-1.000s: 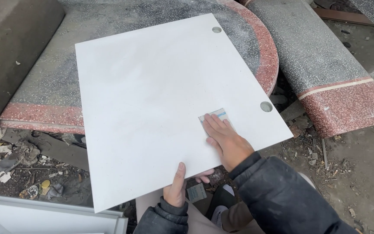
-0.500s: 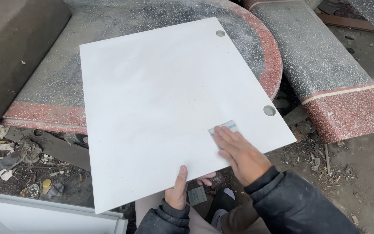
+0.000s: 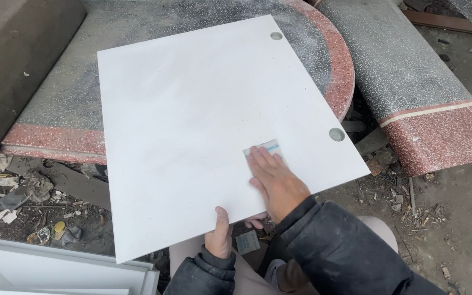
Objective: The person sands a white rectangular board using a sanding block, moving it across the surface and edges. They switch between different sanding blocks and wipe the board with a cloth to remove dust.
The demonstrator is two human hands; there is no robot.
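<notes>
I see one smooth white rectangular slab (image 3: 203,125) with two round holes, lying tilted across a speckled grey stone top edged in red terrazzo (image 3: 340,65). My left hand (image 3: 218,240) pinches its near edge, thumb on top. My right hand (image 3: 273,177) lies flat, fingers together, pressing one small abrasive pad (image 3: 263,148) onto the slab near the right hole (image 3: 336,134). Rubble (image 3: 23,207) litters the ground.

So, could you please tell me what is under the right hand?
Under the right hand lies a small pale pad, only its far edge showing beyond the fingertips, on the white slab. The rest of the pad is covered by the hand.
</notes>
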